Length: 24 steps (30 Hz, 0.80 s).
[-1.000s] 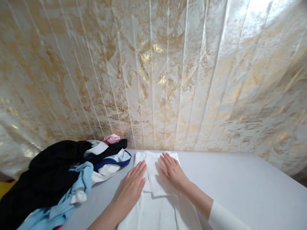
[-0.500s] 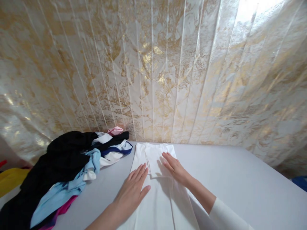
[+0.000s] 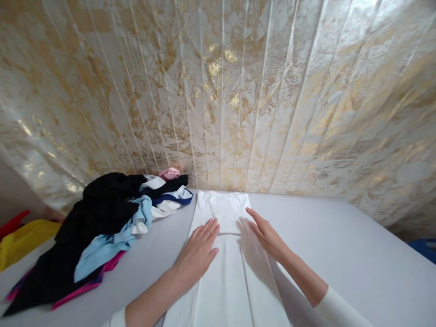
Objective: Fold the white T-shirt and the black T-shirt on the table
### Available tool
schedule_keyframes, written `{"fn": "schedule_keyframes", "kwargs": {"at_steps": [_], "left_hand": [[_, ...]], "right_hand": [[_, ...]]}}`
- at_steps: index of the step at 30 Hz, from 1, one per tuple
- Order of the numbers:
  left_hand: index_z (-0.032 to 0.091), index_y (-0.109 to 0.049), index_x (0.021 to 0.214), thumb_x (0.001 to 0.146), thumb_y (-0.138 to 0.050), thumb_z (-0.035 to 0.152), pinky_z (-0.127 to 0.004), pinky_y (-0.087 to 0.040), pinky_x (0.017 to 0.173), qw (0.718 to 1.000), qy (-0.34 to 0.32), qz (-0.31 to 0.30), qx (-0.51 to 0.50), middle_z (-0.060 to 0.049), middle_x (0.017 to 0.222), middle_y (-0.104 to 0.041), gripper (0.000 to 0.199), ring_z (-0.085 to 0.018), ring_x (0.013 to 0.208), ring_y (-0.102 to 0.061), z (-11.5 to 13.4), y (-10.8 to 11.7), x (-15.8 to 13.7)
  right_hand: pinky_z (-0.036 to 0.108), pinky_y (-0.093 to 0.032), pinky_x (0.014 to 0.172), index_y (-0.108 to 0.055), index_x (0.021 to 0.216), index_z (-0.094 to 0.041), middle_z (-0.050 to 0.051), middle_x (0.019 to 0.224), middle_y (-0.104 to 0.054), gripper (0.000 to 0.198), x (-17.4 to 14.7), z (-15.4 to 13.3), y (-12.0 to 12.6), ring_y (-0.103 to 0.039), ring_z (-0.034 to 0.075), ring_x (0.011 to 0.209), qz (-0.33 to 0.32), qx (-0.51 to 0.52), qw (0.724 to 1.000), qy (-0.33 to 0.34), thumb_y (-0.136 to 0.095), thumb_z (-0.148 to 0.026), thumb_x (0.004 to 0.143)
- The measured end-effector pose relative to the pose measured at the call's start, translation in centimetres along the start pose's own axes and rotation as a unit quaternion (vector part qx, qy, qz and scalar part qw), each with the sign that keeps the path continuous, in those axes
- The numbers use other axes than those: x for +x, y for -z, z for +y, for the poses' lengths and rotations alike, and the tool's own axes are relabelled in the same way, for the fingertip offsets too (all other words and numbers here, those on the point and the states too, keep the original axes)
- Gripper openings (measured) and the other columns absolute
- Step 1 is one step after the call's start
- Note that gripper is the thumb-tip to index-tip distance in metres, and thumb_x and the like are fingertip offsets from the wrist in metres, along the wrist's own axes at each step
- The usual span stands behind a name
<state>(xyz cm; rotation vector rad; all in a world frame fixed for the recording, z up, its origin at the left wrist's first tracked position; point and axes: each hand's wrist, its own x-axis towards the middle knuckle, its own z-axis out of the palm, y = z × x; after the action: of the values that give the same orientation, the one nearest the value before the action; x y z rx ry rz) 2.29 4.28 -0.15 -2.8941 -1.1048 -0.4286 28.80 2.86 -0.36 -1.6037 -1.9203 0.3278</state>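
A white garment [image 3: 223,277] lies lengthwise on the table, running from the near edge of the view toward the wall. At its far end a part is folded over into a flat panel [image 3: 230,213]. My left hand [image 3: 200,247] rests flat with fingers together on the left side of the garment, its fingertips at the panel's lower left corner. Beside the panel's right edge is my right hand [image 3: 269,234], fingers stretched out and thumb side up, slightly raised or just touching the cloth; I cannot tell which.
On the left lies a heap of clothes, with black cloth [image 3: 98,222], a light blue piece [image 3: 102,254] and a pink one on top. Yellow cloth [image 3: 27,238] is farther left. A gold-patterned wall covering [image 3: 218,113] stands behind the table [image 3: 340,254]. Blue cloth [image 3: 424,250] shows at far right.
My right hand has moved right, off the folded panel to its edge. My left hand stays flat on the garment. The whole view has shifted slightly, with the table now higher in it.
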Motion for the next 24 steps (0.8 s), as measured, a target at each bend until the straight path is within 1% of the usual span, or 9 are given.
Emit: {"fn": "schedule_keyframes", "kwargs": {"at_steps": [2,4,5,7,10,13,16,19,24], "left_hand": [[0.019,-0.035,0.140,0.092,-0.047,0.015,-0.041,-0.030,0.109,0.999,-0.035,0.012,-0.013,-0.009,0.151,-0.034,0.050,-0.023,0.139,-0.029,1.2,0.5,1.4],[0.022,-0.046,0.128,0.090,-0.049,0.011,-0.038,-0.037,0.102,0.998,-0.054,0.016,-0.021,-0.007,0.140,-0.047,0.040,-0.022,0.128,-0.043,2.3,0.8,3.5],[0.022,-0.051,0.120,0.089,-0.050,0.011,-0.037,-0.041,0.097,0.998,-0.060,0.015,-0.022,-0.006,0.131,-0.053,0.033,-0.022,0.120,-0.049,2.8,0.8,4.5],[0.022,-0.055,0.105,0.089,-0.052,0.011,-0.035,-0.045,0.088,0.997,-0.072,0.010,-0.020,-0.004,0.113,-0.059,0.020,-0.022,0.105,-0.055,3.3,0.5,6.4],[0.020,-0.055,0.094,0.089,-0.051,0.009,-0.033,-0.046,0.081,0.997,-0.079,0.002,-0.014,-0.003,0.098,-0.060,0.013,-0.021,0.093,-0.057,3.3,-0.2,7.9],[0.019,-0.053,0.092,0.088,-0.048,0.004,-0.033,-0.046,0.079,0.998,-0.063,0.001,-0.010,-0.003,0.094,-0.059,0.016,-0.021,0.089,-0.056,2.9,-0.6,8.1],[0.019,-0.052,0.092,0.086,-0.048,0.002,-0.034,-0.045,0.080,0.999,-0.053,-0.004,-0.009,-0.004,0.094,-0.058,0.018,-0.022,0.091,-0.054,2.7,-0.6,7.9],[0.019,-0.052,0.090,0.084,-0.049,0.001,-0.035,-0.044,0.081,0.999,-0.050,-0.010,-0.015,-0.004,0.095,-0.058,0.020,-0.023,0.093,-0.053,2.9,-0.5,7.7],[0.019,-0.054,0.090,0.083,-0.045,-0.002,-0.035,-0.044,0.080,0.999,-0.025,-0.007,-0.037,-0.004,0.096,-0.058,0.023,-0.022,0.092,-0.053,3.4,-0.3,6.8]], "right_hand": [[0.042,-0.044,0.104,-0.039,0.143,-0.019,0.011,0.139,-0.054,0.050,-0.9,0.8,-0.2,-0.052,0.023,0.126,0.016,-0.007,1.000,-0.009,-0.029,-0.029,0.095],[0.041,-0.048,0.099,-0.038,0.142,-0.018,0.011,0.134,-0.057,0.052,-1.9,1.2,-1.1,-0.058,0.022,0.119,0.023,-0.017,1.000,-0.006,-0.028,-0.020,0.091],[0.040,-0.049,0.099,-0.037,0.143,-0.018,0.011,0.135,-0.057,0.054,-2.3,1.4,-1.6,-0.057,0.022,0.119,0.029,-0.027,0.999,0.005,-0.028,-0.017,0.090],[0.041,-0.046,0.101,-0.035,0.144,-0.019,0.011,0.138,-0.054,0.054,-2.9,1.4,-2.5,-0.053,0.022,0.124,0.041,-0.071,0.996,0.044,-0.029,-0.016,0.090],[0.044,-0.039,0.108,-0.036,0.146,-0.017,0.012,0.146,-0.045,0.052,-3.3,1.0,-3.0,-0.040,0.024,0.135,0.025,-0.175,0.981,0.084,-0.033,-0.027,0.095],[0.044,-0.031,0.113,-0.034,0.147,-0.015,0.010,0.153,-0.030,0.058,-3.2,0.1,-2.6,-0.027,0.025,0.142,-0.037,-0.236,0.970,0.053,-0.035,-0.043,0.096],[0.043,-0.026,0.115,-0.030,0.149,-0.014,0.010,0.155,-0.022,0.063,-3.1,-0.6,-2.0,-0.021,0.024,0.144,-0.079,-0.246,0.966,0.029,-0.036,-0.048,0.096],[0.044,-0.024,0.115,-0.027,0.150,-0.016,0.009,0.156,-0.020,0.064,-3.1,-0.7,-1.8,-0.020,0.024,0.144,-0.089,-0.244,0.965,0.021,-0.035,-0.050,0.096],[0.047,-0.027,0.112,-0.026,0.149,-0.029,0.007,0.157,-0.018,0.058,-3.3,-0.7,-1.7,-0.019,0.026,0.144,-0.082,-0.236,0.967,0.038,-0.039,-0.049,0.096]]}}
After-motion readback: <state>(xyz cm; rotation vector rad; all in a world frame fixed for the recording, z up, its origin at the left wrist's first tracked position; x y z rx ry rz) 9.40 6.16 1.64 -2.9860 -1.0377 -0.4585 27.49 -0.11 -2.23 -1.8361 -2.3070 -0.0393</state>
